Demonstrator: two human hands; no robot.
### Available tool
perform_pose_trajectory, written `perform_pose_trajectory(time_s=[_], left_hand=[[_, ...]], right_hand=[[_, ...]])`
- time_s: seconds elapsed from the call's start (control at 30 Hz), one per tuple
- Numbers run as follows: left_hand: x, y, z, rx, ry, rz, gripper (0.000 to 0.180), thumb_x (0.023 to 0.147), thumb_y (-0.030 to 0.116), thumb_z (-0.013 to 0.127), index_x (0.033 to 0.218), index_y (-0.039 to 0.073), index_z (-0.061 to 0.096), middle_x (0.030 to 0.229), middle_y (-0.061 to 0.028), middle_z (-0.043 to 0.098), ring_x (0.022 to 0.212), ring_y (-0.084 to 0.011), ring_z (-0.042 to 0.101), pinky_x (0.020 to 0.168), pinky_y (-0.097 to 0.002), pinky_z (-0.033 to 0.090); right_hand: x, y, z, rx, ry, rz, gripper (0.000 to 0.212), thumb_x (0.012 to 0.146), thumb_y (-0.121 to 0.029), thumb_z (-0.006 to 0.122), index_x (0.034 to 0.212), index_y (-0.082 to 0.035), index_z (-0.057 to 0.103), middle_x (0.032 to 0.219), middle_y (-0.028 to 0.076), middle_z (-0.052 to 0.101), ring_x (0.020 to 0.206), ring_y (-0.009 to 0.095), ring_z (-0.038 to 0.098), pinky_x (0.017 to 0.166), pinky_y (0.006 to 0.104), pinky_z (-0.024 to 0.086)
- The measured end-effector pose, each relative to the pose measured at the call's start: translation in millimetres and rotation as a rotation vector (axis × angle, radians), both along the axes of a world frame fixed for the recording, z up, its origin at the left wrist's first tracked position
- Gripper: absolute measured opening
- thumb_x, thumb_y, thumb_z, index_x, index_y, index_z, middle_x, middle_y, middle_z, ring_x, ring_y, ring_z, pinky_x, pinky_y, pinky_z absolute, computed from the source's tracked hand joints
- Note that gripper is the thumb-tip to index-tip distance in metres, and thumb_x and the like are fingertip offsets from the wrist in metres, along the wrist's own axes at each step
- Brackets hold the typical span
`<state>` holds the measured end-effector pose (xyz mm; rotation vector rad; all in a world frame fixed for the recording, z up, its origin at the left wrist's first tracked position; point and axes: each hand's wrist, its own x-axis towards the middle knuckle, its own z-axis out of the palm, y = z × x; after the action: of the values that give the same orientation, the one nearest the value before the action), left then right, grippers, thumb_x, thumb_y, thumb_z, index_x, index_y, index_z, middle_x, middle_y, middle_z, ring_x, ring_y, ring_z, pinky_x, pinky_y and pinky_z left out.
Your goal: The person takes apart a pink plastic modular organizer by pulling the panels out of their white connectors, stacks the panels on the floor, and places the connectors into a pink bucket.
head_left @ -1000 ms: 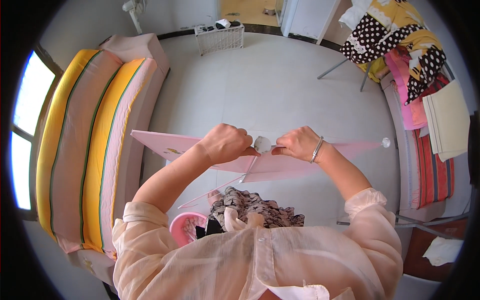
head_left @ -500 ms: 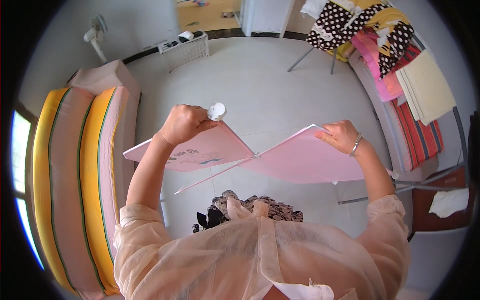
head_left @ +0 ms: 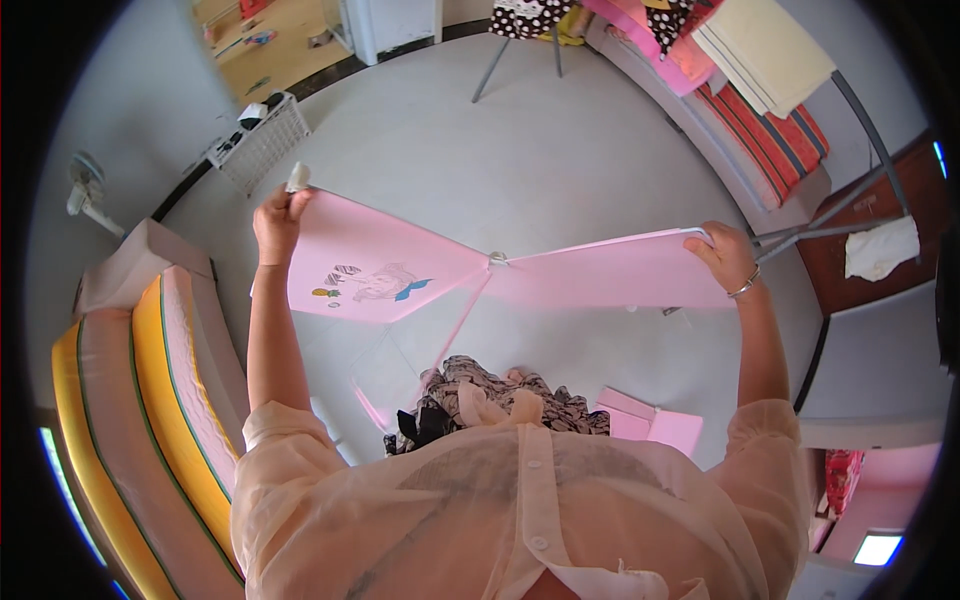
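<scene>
My left hand (head_left: pixel 276 228) is closed on the upper outer corner of a pink panel (head_left: pixel 350 235) printed with small drawings, a pineapple among them. A white round connector (head_left: pixel 298 177) stands out at that corner, just beyond my fingers. My right hand (head_left: pixel 728 257), with a bracelet at the wrist, grips the outer corner of a second, plain pink panel (head_left: pixel 610 265). Both panels meet in front of me at a small pale joint (head_left: pixel 498 258) and spread to either side. From that joint a thin pink edge (head_left: pixel 462 325) runs back toward my body.
More pink panels (head_left: pixel 650 422) lie on the floor at my right. A striped padded seat (head_left: pixel 160 400) stands at left, near a fan (head_left: pixel 90 195) and a white basket (head_left: pixel 262 145). Far right are a metal rack (head_left: pixel 868 125) with draped cloth and a sofa with a red striped cover (head_left: pixel 765 150).
My view has turned to the right. My left hand has moved outward and the printed panel stands more spread open. Both hands keep hold of the panels.
</scene>
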<state>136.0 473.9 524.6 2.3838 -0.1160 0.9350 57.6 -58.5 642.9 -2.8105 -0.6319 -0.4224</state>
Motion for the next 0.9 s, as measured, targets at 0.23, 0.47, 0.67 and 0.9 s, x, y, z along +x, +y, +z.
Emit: perform_pose_trajectory(time_s=[0.23, 0.47, 0.67, 0.9], left_hand=[[50, -4, -42, -0.32, 0.002, 0.102, 0.04, 0.075, 0.038, 0.053, 0.062, 0.001, 0.052, 0.048, -0.0084, 0.042, 0.044, -0.0161, 0.032, 0.045, -0.0279, 0.034], [73, -74, -3, -0.018, 0.119, 0.239, 0.045, 0.074, 0.047, 0.048, 0.06, 0.005, 0.054, 0.053, -0.0141, 0.049, 0.049, -0.0293, 0.046, 0.049, -0.0335, 0.039], [48, -274, 89, 0.51, -0.364, -0.404, 0.037, 0.065, 0.041, 0.057, 0.053, 0.009, 0.04, 0.053, -0.0055, 0.044, 0.048, -0.0219, 0.046, 0.041, -0.0312, 0.036], [47, -364, 160, 0.067, -0.455, -0.466, 0.038, 0.069, 0.036, 0.058, 0.054, 0.005, 0.045, 0.047, -0.0049, 0.044, 0.04, -0.0202, 0.039, 0.038, -0.0273, 0.033]], right_hand=[[-33, -53, -21, 0.01, -0.093, -0.15, 0.034, 0.071, -0.027, 0.058, 0.06, 0.002, 0.045, 0.054, 0.014, 0.043, 0.048, 0.03, 0.043, 0.045, 0.0332, 0.035], [-68, -80, -50, 0.144, -0.14, -0.288, 0.034, 0.07, -0.027, 0.06, 0.059, 0.001, 0.044, 0.053, 0.014, 0.043, 0.045, 0.028, 0.042, 0.041, 0.0317, 0.034], [-65, -34, -82, 0.037, -0.189, -0.139, 0.027, 0.068, -0.025, 0.06, 0.055, -0.007, 0.046, 0.052, 0.007, 0.047, 0.046, 0.021, 0.048, 0.04, 0.0313, 0.038], [-94, -21, -186, -0.03, 0.305, -0.463, 0.031, 0.08, -0.037, 0.04, 0.066, -0.011, 0.051, 0.062, 0.003, 0.054, 0.058, 0.023, 0.054, 0.049, 0.0371, 0.043]])
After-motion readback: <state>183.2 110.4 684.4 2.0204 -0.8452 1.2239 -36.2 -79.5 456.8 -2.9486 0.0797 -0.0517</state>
